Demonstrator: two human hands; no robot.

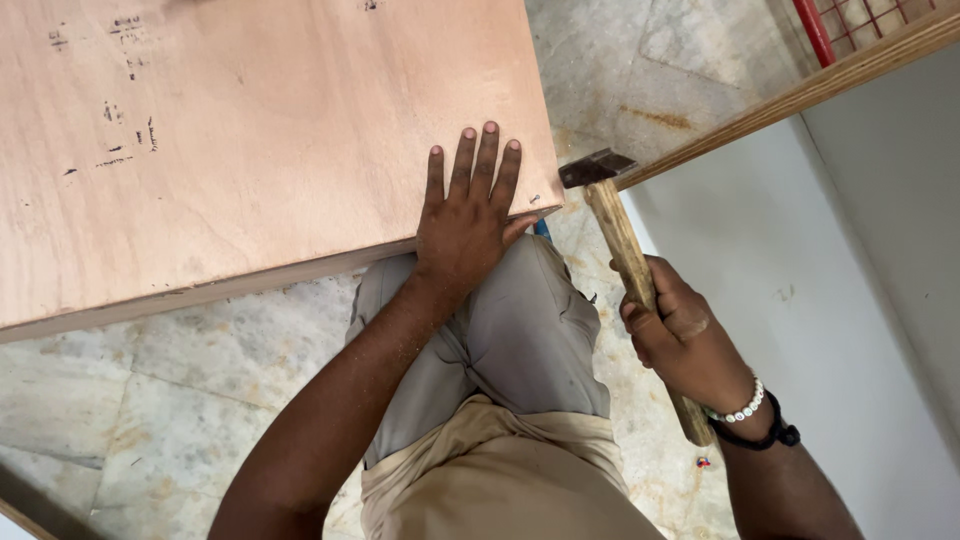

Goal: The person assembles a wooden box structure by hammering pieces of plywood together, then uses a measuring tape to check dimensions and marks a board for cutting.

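Left hand [468, 215] flat on stiff plywood panel [250, 140] mid-frame — right hand [675, 335] clamped mid-handle on head-heavy hammer [625, 250].

No pkgs, labels, signs or screens in view. Nearest thing: dark stamped/inked marks on the plywood board [250, 130], far left, top surface — small black smudgy specks and short strokes in a few clusters, printed straight on the pale pinkish wood, not on any sticker. A faint scribble also sits on the white panel [800, 300], right.
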